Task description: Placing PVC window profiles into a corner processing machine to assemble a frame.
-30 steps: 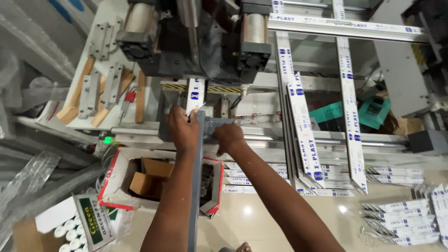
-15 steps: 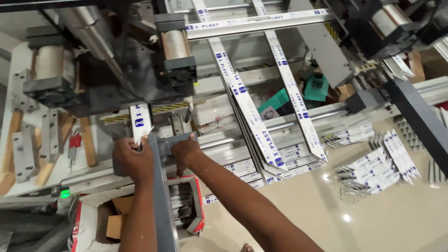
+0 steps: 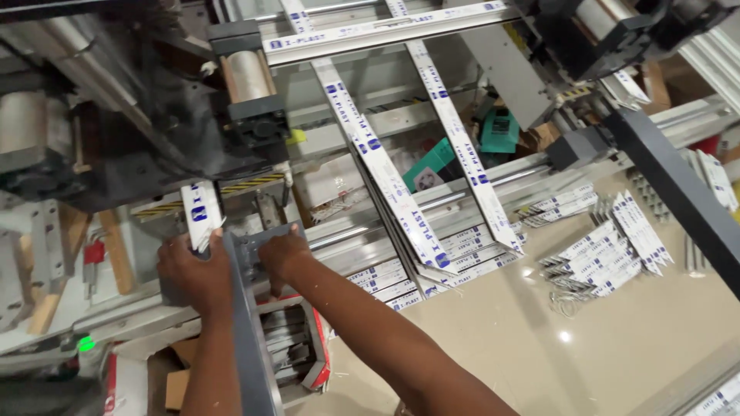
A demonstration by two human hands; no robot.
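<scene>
Grey profile bar (image 3: 250, 323) runs up between your arms into the machine (image 3: 154, 139); your left hand (image 3: 193, 273) and right hand (image 3: 281, 254) clamp its end, fingers partly hidden behind it.

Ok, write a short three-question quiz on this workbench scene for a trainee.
1. True or false: both hands grip the grey profile at the machine.
2. Which hand touches the white strip with blue marks? A left hand B right hand
3. What colour is the small light at the lower left?

Key: 1 true; 2 A; 3 green.
</scene>
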